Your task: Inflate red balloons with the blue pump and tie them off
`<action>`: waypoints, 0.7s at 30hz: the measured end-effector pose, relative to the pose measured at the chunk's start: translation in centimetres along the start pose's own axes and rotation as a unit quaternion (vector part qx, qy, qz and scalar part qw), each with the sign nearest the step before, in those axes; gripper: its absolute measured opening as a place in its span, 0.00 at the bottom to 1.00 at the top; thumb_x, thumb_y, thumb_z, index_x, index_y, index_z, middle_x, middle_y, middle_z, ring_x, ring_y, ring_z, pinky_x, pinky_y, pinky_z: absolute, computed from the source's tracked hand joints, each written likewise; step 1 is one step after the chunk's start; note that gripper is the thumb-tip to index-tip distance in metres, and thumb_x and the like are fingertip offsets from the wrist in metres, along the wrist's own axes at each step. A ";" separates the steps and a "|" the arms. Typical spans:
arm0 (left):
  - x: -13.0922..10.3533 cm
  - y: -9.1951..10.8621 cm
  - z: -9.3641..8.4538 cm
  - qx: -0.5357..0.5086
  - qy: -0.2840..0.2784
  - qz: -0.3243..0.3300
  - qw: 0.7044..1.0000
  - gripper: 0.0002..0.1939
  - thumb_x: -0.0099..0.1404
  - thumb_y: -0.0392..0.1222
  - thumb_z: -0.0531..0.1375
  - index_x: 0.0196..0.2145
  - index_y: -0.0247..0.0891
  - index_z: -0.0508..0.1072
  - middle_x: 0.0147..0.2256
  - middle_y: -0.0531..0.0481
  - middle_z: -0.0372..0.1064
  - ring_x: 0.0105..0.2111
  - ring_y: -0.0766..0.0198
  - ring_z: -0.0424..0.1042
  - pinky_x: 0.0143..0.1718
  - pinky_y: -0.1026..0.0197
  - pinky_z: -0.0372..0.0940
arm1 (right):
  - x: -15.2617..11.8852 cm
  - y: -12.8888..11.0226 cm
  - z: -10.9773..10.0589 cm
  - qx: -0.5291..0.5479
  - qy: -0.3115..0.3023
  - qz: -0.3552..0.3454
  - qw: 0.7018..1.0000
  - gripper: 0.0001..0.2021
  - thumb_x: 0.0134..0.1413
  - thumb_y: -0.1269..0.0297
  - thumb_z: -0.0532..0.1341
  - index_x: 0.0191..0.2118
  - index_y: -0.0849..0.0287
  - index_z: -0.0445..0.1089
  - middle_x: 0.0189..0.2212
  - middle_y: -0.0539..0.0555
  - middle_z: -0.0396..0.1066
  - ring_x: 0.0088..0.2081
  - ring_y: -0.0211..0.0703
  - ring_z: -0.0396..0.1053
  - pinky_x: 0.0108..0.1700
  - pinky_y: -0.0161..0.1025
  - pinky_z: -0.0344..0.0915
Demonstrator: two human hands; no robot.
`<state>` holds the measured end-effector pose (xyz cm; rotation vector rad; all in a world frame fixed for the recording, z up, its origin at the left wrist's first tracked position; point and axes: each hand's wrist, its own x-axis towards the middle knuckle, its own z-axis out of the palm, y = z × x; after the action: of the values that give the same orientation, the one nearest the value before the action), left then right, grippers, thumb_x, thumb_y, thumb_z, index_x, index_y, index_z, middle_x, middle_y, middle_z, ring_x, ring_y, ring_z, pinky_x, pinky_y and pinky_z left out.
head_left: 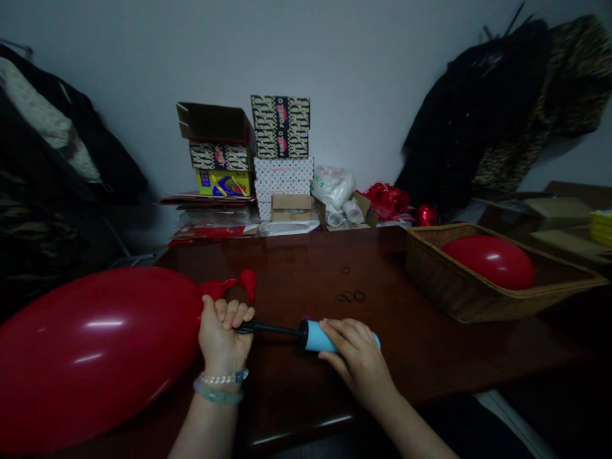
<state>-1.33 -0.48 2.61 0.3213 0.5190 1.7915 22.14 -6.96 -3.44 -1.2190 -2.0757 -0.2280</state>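
A large inflated red balloon (100, 350) fills the lower left, its neck end at my left hand (224, 331). That hand is closed around the balloon's neck and the black nozzle end of a hand pump. The pump's black rod runs rightward into its light blue body (318, 338). My right hand (356, 357) wraps over the blue body, fingers on top. Just beyond my left hand lie uninflated red balloons (248, 280) on the dark wooden table (296, 261). Several thin black rings (351, 296) rest farther right.
A wicker basket (459, 303) holding another red balloon (492, 260) stands at the right. Stacked boxes (283, 178), plastic bags (335, 186) and red ribbon (387, 199) are behind the table. Dark coats hang at both sides.
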 end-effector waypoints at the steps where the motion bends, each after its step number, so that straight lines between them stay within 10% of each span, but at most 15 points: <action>1: 0.1 0.1 -0.1 -0.001 0.000 -0.001 1.000 0.26 0.67 0.49 0.53 0.17 0.38 0.46 0.10 0.60 0.42 0.11 0.72 0.46 0.17 0.65 0.49 | 0.0 0.0 0.0 0.001 0.002 -0.001 1.000 0.22 0.59 0.58 0.59 0.58 0.54 0.63 0.49 0.57 0.70 0.48 0.49 0.66 0.48 0.48 0.65; 21: -1.9 -5.1 1.0 0.012 -0.005 -0.081 0.997 0.25 0.64 0.43 0.56 0.16 0.39 0.47 0.11 0.60 0.41 0.12 0.72 0.44 0.17 0.65 0.49 | -0.1 -1.5 0.9 0.023 0.023 0.034 0.999 0.21 0.58 0.57 0.60 0.56 0.55 0.65 0.46 0.58 0.71 0.45 0.50 0.66 0.46 0.48 0.65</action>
<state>3.90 -0.99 0.97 0.2963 0.5443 1.6265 20.55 -7.40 -3.89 -1.2428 -1.9861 -0.1738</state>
